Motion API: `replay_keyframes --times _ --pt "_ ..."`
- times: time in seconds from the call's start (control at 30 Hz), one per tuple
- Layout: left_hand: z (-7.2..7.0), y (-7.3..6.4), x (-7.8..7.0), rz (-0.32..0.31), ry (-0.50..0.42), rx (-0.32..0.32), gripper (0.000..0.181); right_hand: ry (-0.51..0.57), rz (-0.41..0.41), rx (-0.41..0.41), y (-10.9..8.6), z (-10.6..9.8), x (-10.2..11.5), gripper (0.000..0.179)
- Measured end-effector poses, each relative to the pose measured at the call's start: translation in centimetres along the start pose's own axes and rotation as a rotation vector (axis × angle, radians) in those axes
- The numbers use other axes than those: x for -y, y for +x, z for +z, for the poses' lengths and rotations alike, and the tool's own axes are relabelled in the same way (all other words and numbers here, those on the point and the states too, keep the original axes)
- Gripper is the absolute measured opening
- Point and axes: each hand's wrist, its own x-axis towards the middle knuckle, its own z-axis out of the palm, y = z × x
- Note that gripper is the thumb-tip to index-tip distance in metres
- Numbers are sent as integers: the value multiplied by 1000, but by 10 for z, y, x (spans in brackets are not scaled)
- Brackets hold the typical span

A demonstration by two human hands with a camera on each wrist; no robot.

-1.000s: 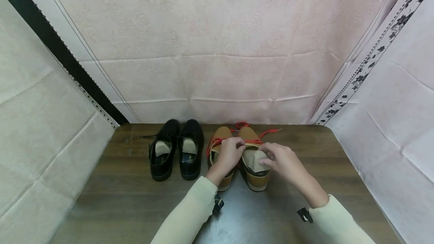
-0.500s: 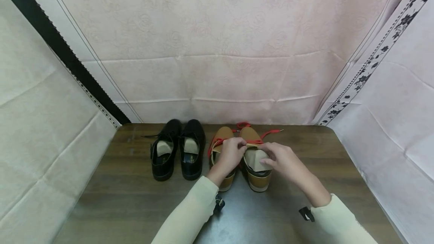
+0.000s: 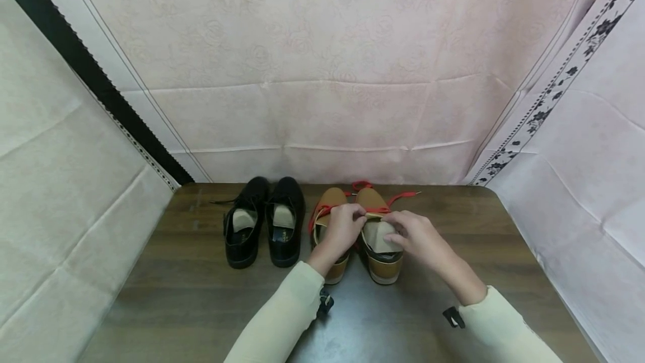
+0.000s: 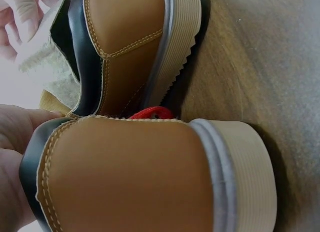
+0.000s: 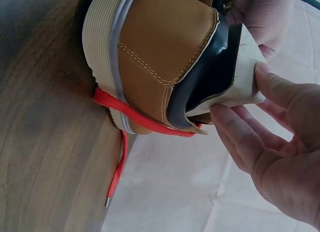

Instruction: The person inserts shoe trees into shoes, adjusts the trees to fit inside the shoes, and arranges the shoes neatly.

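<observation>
A pair of tan shoes with red laces stands side by side, heels towards me. In the right tan shoe (image 3: 384, 271), the pale tongue (image 5: 247, 74) is pulled up and back out of the opening. My right hand (image 3: 420, 237) pinches this tongue between thumb and fingers. My left hand (image 3: 339, 232) reaches over the left tan shoe (image 4: 125, 172) and pinches at the left upper edge of the right shoe's opening, by the tongue and laces. Exactly what its fingertips hold is hidden. A red lace (image 5: 145, 117) crosses the right shoe's side.
To the left stand two black shoes (image 3: 284, 248), heels also towards me. A loose red lace end (image 3: 403, 196) lies beyond the tan shoes. They all sit near the far edge of a wooden table (image 3: 191, 290), with pale cloth (image 3: 322, 71) hanging behind and at both sides.
Both hands stay at the right tan shoe with almost the same hold. The right hand shifts very slightly; the shoes stay in place.
</observation>
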Motion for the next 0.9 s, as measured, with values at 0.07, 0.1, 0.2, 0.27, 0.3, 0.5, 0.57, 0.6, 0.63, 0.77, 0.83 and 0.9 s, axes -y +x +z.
replay_keyframes --times 0.07,0.1,0.2,0.27,0.3,0.5,0.57,0.6,0.63,0.77,0.83,0.9 --pt "0 0 0 1 2 2 4 2 3 1 1 1 0 34" --pt "0 0 0 0 2 3 4 3 5 2 1 1 0 34" --pt "0 0 -1 1 -3 5 5 4 9 0 2 1 -1 35" --pt "0 0 -1 4 -5 4 4 4 5 -2 3 1 -1 35" --pt "0 0 -1 7 -4 4 4 5 3 0 3 1 -1 35" --pt "1 0 1 26 1 -1 4 34 8 39 3 -3 -1 35" --pt "1 0 1 26 -3 -2 4 48 9 57 4 -5 0 35" --pt "1 0 2 25 -5 -2 5 53 11 65 4 -5 0 35" --pt "2 0 2 24 -7 -2 5 56 12 71 4 -6 0 35" --pt "2 0 2 28 -6 -2 5 56 9 70 4 -5 0 35" --pt "2 0 2 31 -2 -1 5 54 6 61 4 -4 -1 35" --pt "1 0 2 34 5 1 4 49 3 53 4 -3 -1 35"
